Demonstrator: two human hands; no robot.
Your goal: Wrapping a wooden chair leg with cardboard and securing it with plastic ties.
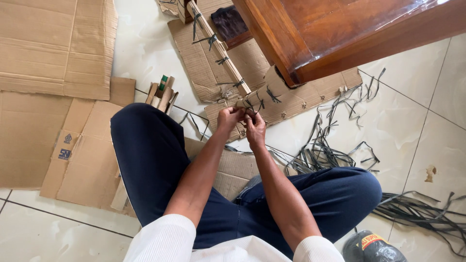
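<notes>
1. The left hand is seen closed, its fingers pinching the near end of a folded cardboard piece laced with dark strap ties.
2. The right hand is seen closed just beside the left, touching it, with the fingertips pinched on the same end; whether a strap is held between them cannot be told.
3. The cardboard piece is held above the tiled floor, just in front of the person's knees, its far end reaching under the corner of a brown wooden furniture piece.
4. A long wooden slat, bound with dark ties at intervals, is laid on flat cardboard beyond the hands and runs toward the top edge of the view.
5. A small open cardboard box is noted on the floor beside the left knee; upright cardboard pieces and a green item are seen inside it.
6. Loose dark straps are scattered on the floor to the right of the hands, with a further bundle near the right edge.
7. Flattened cardboard sheets cover the floor at the left.
8. A dark plastic bag is partly visible at the bottom edge; its contents cannot be told.
</notes>
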